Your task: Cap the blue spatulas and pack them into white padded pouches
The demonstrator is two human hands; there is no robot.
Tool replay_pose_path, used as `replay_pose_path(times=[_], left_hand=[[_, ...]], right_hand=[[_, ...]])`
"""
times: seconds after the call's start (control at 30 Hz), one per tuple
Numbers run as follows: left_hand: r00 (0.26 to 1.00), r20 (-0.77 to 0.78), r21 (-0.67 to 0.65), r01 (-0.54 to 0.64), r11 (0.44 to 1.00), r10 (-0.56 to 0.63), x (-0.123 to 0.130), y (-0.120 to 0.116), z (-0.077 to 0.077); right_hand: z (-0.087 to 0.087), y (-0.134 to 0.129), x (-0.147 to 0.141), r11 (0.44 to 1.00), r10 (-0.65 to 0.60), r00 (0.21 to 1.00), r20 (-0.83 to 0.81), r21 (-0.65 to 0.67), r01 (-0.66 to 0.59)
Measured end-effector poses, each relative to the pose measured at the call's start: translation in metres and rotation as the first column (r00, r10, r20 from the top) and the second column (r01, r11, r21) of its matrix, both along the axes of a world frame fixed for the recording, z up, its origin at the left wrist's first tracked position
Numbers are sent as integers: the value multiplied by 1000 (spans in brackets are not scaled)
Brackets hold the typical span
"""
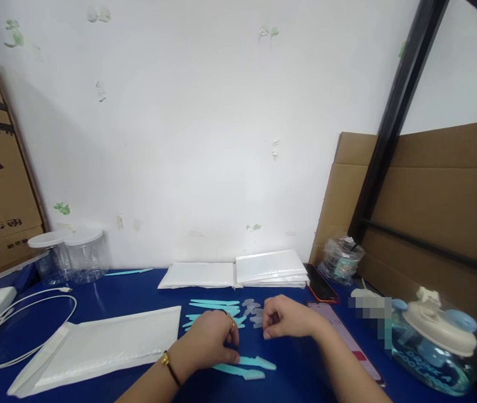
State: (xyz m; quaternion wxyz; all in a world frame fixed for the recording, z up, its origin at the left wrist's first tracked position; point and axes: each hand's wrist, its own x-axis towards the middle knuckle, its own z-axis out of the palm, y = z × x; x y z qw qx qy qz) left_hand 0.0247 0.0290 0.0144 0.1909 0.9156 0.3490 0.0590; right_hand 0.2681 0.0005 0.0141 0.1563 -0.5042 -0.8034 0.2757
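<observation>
My left hand (210, 338) rests on the blue table (138, 288), fingers curled down, pressing on light blue plastic strips (247, 366) that lie just in front of it. My right hand (285, 318) hovers to the right, fingers pinched together; whether something small is between them I cannot tell. Behind both hands lies a pile of more light blue strips (215, 305) and several small clear pieces (253, 311). A white padded envelope (99, 347) lies flat to the left of my left hand.
Stacks of white envelopes (238, 272) sit by the wall. Two clear lidded jars (70, 254) and a white cable (24, 324) are at left. A phone (321, 286), a plastic bag (341, 258) and a blue water jug (431, 341) stand at right, cardboard behind.
</observation>
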Motion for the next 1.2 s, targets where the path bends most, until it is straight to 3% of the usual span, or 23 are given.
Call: replay_pose_path(times=[0.07,0.13,0.27,0.37,0.47,0.57,0.63,0.77,0.93,1.1,1.2], left_hand=[[999,-48,-4,-15,1000,15,5,-5,-5],[996,-54,-6,-65,998,65,8,-6,-8],[991,-13,-26,-135,991,134,5,1,-1],[981,-18,31,-192,981,193,-5,13,6],[967,-50,51,-247,968,249,-15,25,10],[965,-30,73,-259,963,262,-18,28,13],[979,19,82,-205,975,204,-17,20,16],[999,-21,-28,24,999,-25,-10,-4,16],[978,-121,61,176,982,-168,-2,-21,7],[975,-144,227,199,953,-169,2,-18,3],[986,-112,243,149,958,-125,4,-15,0]], right_hand=[[0,-4,0,987,91,995,37,-136,-85],[-3,-5,-1,977,113,992,63,-190,-99],[-10,0,-2,993,48,999,1,-105,-47],[-12,7,2,999,-51,999,-18,-8,51],[-14,13,5,976,-200,979,-42,75,203],[-15,16,2,960,-242,968,-72,128,250],[-13,15,-2,948,-254,965,-72,181,263],[-2,7,-5,939,-247,965,-93,222,262],[8,-5,-7,986,-133,979,-154,84,147],[8,-12,-13,998,-11,987,-162,-58,1],[2,-12,-20,993,26,989,-145,-113,-42]])
